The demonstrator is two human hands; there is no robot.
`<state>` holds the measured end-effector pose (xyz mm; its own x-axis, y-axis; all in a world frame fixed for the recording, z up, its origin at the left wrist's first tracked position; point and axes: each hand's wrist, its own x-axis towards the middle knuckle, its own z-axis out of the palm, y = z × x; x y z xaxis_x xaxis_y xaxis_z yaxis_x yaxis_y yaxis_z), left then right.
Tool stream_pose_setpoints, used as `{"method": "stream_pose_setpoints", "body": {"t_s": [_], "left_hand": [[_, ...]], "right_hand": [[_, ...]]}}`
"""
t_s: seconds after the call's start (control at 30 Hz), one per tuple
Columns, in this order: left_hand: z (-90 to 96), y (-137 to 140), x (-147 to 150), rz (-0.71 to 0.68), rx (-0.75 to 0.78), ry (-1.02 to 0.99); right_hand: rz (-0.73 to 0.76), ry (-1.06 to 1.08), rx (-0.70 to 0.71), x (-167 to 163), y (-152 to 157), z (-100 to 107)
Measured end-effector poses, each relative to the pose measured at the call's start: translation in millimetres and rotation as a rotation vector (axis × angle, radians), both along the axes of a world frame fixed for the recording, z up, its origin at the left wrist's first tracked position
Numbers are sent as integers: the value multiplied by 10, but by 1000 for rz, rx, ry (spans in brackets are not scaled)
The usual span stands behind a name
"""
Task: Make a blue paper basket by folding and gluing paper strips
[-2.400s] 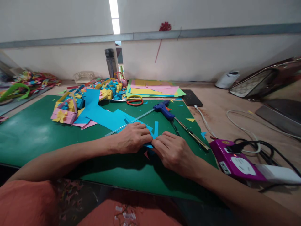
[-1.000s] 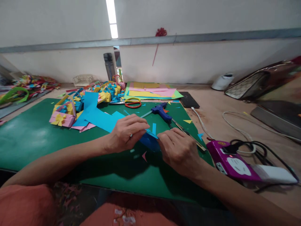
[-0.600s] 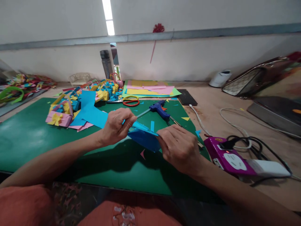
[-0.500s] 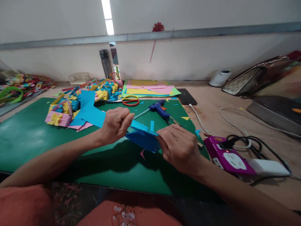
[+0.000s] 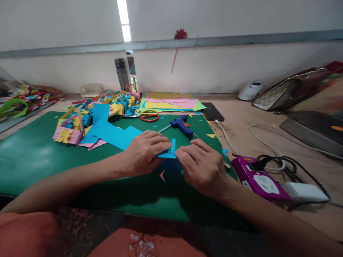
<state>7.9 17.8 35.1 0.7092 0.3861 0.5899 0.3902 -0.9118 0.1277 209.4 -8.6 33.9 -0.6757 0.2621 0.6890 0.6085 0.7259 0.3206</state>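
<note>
Between my two hands is a piece of folded blue paper [image 5: 167, 155], seen nearly edge-on above the green cutting mat [image 5: 34, 157]. My left hand [image 5: 146, 151] grips its left end, fingers bent over the top. At its right end my right hand [image 5: 202, 164] pinches it between thumb and fingers. Much of the paper is hidden by my fingers. A small blue paper strip [image 5: 173, 144] shows just behind it. Beyond my hands lies a blue glue gun [image 5: 182, 125]. To the left are larger cut blue sheets [image 5: 114, 134] beside a small pink paper basket [image 5: 69, 134].
Scissors [image 5: 149, 115] lie before stacked coloured paper [image 5: 171, 101]. Several small paper baskets [image 5: 118, 103] crowd the back left. At right are a phone [image 5: 213, 111], a purple power strip [image 5: 259, 178] with cables, a white container [image 5: 249, 91] and a bag [image 5: 280, 89]. A pink scrap [image 5: 162, 175] lies near my hands.
My left hand has moved right, closer to my right hand, and its fingers have come down over the paper. The blue paper has tilted from showing its broad face to nearly edge-on.
</note>
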Motion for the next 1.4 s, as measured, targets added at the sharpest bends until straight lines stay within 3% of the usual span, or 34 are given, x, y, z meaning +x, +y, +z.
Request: {"method": "stream_pose_setpoints", "body": {"t_s": [0.07, 0.13, 0.23, 0.4, 0.47, 0.57, 0.73, 0.9, 1.13, 1.4], "left_hand": [[-41, 3, 19, 17, -13, 48], [-23, 6, 12, 32, -124, 10], [66, 30, -22, 115, -503, -237], [109, 136, 11, 223, -1291, -961], [88, 168, 56, 236, -1462, -1124], [66, 181, 107, 242, -1615, -1163], [121, 170, 121, 240, -1667, -1203], [142, 179, 179, 136, -1645, -1257], [-52, 258, 242, 331, -1666, -1279], [-167, 256, 251, 327, -1630, -1203]], "right_hand": [[17, -6, 21, -23, -2, 23], [46, 46, 9, -32, -7, 61], [78, 221, -52, -12, -24, 146], [89, 373, -97, 33, -25, 203], [109, 350, -104, 29, 14, 139], [88, 234, -110, 14, 73, -9], [116, 121, 4, 37, 1, -118], [188, 72, -51, 59, -35, -76], [99, 37, -109, 26, 94, -179], [88, -34, -181, -6, 72, -289]]}}
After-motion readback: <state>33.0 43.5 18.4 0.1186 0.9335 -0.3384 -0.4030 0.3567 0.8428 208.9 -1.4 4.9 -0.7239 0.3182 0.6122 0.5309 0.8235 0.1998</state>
